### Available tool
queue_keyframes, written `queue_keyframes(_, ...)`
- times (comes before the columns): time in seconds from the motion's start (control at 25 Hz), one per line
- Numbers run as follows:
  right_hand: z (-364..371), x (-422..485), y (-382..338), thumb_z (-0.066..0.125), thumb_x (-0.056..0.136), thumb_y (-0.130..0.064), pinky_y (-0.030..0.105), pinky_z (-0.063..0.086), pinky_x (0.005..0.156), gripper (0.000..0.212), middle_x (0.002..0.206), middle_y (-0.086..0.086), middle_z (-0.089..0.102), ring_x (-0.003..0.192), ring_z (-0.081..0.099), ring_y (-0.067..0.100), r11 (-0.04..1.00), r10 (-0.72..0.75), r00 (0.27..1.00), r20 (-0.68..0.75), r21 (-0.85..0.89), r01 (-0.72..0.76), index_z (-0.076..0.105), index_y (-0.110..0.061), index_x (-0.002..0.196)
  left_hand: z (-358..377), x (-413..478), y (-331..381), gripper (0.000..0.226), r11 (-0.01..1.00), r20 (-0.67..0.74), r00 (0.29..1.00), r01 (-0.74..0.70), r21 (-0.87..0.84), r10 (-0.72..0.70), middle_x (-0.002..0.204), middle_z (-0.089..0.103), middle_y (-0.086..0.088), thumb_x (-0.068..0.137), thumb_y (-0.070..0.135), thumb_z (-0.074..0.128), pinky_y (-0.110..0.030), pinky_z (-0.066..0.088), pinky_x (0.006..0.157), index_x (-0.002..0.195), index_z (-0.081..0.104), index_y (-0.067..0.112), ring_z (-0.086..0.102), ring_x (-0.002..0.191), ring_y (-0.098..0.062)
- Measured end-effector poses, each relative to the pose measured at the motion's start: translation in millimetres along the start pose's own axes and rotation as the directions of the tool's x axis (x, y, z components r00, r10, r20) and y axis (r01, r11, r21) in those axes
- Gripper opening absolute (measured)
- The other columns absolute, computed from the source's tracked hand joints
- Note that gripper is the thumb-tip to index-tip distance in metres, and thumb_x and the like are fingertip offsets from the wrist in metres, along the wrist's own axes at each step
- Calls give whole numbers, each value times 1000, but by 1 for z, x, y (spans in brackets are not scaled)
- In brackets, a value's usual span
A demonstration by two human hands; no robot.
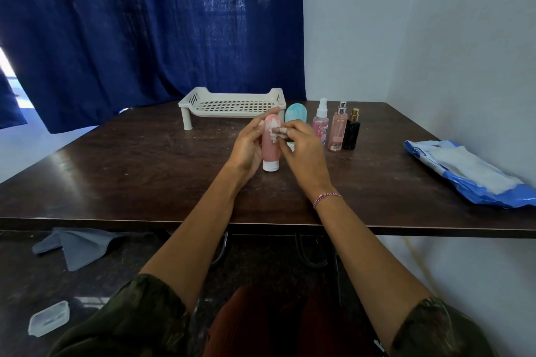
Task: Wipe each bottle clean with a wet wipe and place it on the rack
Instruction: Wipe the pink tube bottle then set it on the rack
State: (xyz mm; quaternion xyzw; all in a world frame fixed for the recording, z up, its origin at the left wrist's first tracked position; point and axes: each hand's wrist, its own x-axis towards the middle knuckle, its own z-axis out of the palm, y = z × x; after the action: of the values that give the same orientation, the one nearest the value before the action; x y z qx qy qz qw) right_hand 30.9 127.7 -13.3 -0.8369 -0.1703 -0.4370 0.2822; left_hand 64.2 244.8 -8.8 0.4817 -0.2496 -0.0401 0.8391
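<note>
Beyond the fingers, the rack (232, 106) sits bare. Left hand (248, 143) clamps an upright pink tube (268, 151), cap down; right hand (301, 143) pinches a wet wipe (275, 129) against it.

A home room is suggested: a dark wooden table (145, 171) is set against blue curtains (130, 38) and plain white walls (420, 38).

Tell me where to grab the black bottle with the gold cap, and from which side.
Take the black bottle around its squarish body, below the gold cap, coming from the right: it stands upright at the row's right end, with the pink spray bottle close on its left. The narrow cap offers a poorer grip.
</note>
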Motion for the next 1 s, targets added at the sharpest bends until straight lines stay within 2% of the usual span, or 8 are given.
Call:
queue_keyframes(0.12, -2, 2, 0, 63, 84, -6, 25, 46, 95, 27, 112, 11, 61, 107, 55, 17, 995, 89, 995, -46, 53, -87, 63, -2, 111, 0, 0, 0, 41, 1000, 42, 999, 16, -1, -16, 140, 46, -17, 100, 6, 22, -30, 44, 101, 136, 42, 3, 55, 116, -17)
queue_keyframes(0.28, -4, -1, -7, 64, 83, -4, 18, 38, 99, 29, 114, 11, 62, 110, 54, 17, 999, -21, 999, -29, 36, 22, 64, -3, 112, -1, 0, -1, 41, 1000, 69, 998, 6, -14, -5, 136, 49, -17, 99, 4, 23, -28, 44, 102, 136, 40, 0, 56, 115, -16)
queue_keyframes(0.36, -4, -4, -9, 63, 84, -5, 19, 35, 102, 31, 117, 11, 62, 113, 53, 17, 997, -75, 997, 5, 27, 75, 62, -4, 115, -1, 0, 0, 42, 1000, 87, 996, 8, -2, -8, 131, 50, -16, 98, 2, 23, -29, 40, 105, 136, 41, 0, 55, 114, -16)
queue_keyframes(0.56, -3, -2, -6, 62, 85, -6, 16, 33, 103, 31, 118, 11, 61, 114, 52, 16, 998, -54, 998, -38, 24, 55, 61, -3, 116, -1, 0, 0, 41, 999, 109, 993, 39, -13, -37, 135, 48, -16, 98, 2, 24, -32, 37, 109, 136, 41, 1, 52, 119, -17)
queue_keyframes(0.72, -3, 4, 4, 61, 85, -4, 33, 49, 95, 28, 116, 12, 60, 109, 56, 19, 985, 141, 981, -136, 114, -126, 63, -1, 112, -2, 2, -1, 40, 997, 96, 994, 48, 67, -55, 144, 43, -13, 101, 7, 25, -36, 34, 111, 138, 40, 4, 45, 129, -22)
queue_keyframes(0.8, -3, 4, 4, 62, 85, -5, 36, 51, 92, 28, 116, 12, 60, 109, 56, 20, 978, 184, 974, -134, 126, -168, 63, -1, 112, -3, 3, -2, 40, 994, 89, 994, 49, 100, -58, 143, 44, -13, 101, 9, 25, -35, 36, 109, 138, 40, 6, 45, 129, -21)
queue_keyframes(0.88, -4, 3, 0, 62, 85, -5, 32, 48, 97, 28, 117, 13, 60, 111, 55, 20, 989, 123, 985, -123, 102, -111, 62, -1, 113, -2, 3, -3, 40, 996, 64, 996, 52, 78, -57, 140, 46, -14, 101, 8, 25, -34, 37, 108, 138, 39, 4, 48, 124, -20)
queue_keyframes(1.0, -5, -1, -8, 62, 85, -5, 16, 35, 103, 29, 117, 12, 61, 114, 52, 18, 997, -68, 994, -80, 38, 71, 62, -2, 114, -2, 3, -5, 40, 998, 81, 997, 14, 65, -20, 130, 51, -14, 99, 3, 24, -29, 40, 104, 136, 38, -3, 53, 116, -17)
